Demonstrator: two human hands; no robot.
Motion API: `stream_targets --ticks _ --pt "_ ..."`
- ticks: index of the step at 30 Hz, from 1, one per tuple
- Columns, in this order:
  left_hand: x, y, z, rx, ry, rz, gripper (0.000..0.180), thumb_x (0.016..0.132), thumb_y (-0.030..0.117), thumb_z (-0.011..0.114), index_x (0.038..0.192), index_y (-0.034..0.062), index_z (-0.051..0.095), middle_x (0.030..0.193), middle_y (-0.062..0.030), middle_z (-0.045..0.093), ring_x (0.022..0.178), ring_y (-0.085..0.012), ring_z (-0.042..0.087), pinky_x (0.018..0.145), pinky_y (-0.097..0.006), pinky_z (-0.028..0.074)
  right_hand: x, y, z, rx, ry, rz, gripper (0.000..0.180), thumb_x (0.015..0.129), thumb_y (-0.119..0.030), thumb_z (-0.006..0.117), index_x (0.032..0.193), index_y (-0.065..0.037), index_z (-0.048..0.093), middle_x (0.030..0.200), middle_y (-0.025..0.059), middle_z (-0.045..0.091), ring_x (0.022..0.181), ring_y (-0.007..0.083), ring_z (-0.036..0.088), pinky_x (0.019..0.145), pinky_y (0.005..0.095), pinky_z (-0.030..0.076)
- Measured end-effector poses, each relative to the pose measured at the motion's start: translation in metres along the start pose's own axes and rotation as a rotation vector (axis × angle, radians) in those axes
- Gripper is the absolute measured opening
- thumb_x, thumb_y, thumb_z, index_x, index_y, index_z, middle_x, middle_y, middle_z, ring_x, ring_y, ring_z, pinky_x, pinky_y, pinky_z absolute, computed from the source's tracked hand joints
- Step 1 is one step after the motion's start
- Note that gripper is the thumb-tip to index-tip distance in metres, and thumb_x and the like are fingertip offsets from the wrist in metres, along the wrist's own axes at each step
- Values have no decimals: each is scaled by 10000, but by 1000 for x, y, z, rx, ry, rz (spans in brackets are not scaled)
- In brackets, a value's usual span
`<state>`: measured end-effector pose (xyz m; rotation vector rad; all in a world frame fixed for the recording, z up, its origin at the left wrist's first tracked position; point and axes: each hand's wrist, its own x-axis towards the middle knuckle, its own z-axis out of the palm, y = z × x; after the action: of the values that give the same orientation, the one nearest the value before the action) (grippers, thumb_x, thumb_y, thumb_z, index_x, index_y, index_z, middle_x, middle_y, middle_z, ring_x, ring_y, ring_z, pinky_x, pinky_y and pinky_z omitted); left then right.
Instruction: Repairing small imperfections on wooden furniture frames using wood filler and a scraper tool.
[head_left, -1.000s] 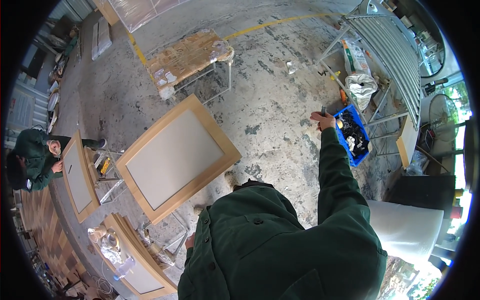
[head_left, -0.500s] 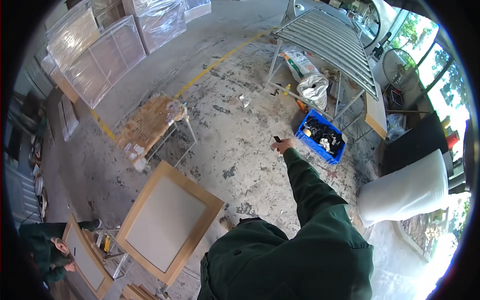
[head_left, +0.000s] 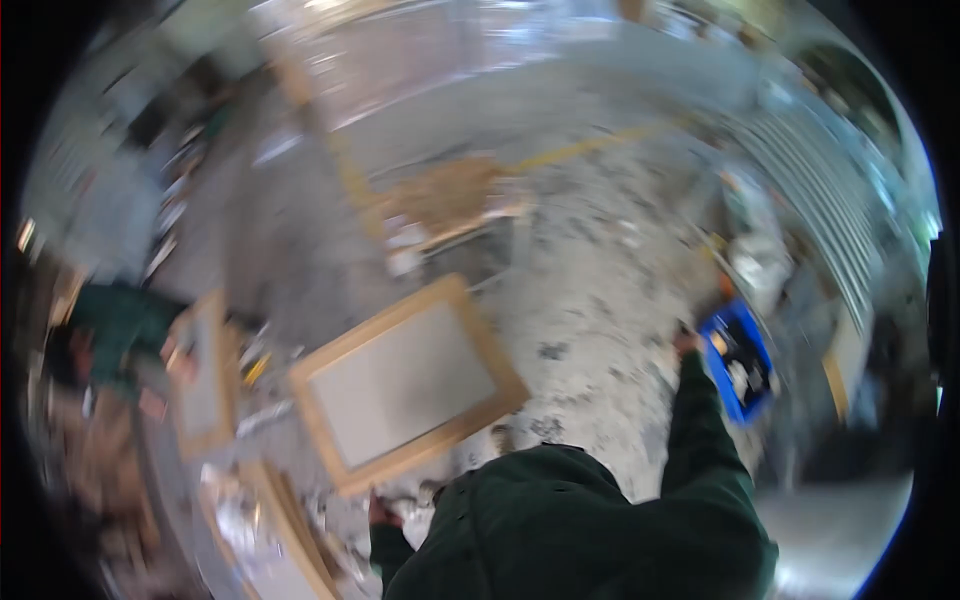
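The picture is smeared by motion. My right hand reaches out on the right, closed on a small dark object whose kind I cannot make out. Close to its right stands a blue crate with dark and pale bits inside. My left hand is low in the view, near the lower corner of a wood-framed panel with a grey centre. Its fingers are too blurred to read, and I cannot tell whether it touches the frame.
A person in dark green works at the left beside another framed panel. A low bench with a worn wooden top stands ahead. Farther right are a slatted metal rack and a pale sack. Wrapped boxes stand at the back.
My view has swung left, so the panel, bench and crate appear farther right. My left hand has come into view by the panel. My right hand still holds the small dark object.
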<state>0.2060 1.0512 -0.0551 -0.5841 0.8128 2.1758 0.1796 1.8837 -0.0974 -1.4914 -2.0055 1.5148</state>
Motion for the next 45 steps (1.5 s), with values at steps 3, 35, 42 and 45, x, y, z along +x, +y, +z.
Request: stream_targets --ticks 3,35,42,45 --pt "19 -2 31 -206 8 376 316 907 407 498 948 107 591 903 -83 633 860 -257 614 806 -455 505 61 70 -84 253 -165 -154 221 797 -334 612 777 -115 639 573 0 556 504 150 541 471 320 434" --pt "-80 53 248 -256 565 975 196 825 153 664 955 17 605 869 -74 635 787 -192 630 702 -335 521 -455 -295 202 -6 -1609 -443 200 924 -146 503 1044 -23 604 681 16 550 600 102 534 550 233 425" --pt "-81 46 303 -85 410 976 273 900 261 582 1045 30 590 894 -25 626 781 -112 584 682 -250 460 -514 -285 210 -48 -1682 -481 152 918 -108 515 999 7 575 716 39 579 589 103 592 538 228 472" --pt "-98 43 315 -103 258 936 360 924 323 528 1093 7 568 948 -59 620 849 -140 586 738 -279 466 -523 -286 209 -84 -1630 -549 119 893 -82 544 946 23 564 720 52 577 559 112 593 487 236 458"
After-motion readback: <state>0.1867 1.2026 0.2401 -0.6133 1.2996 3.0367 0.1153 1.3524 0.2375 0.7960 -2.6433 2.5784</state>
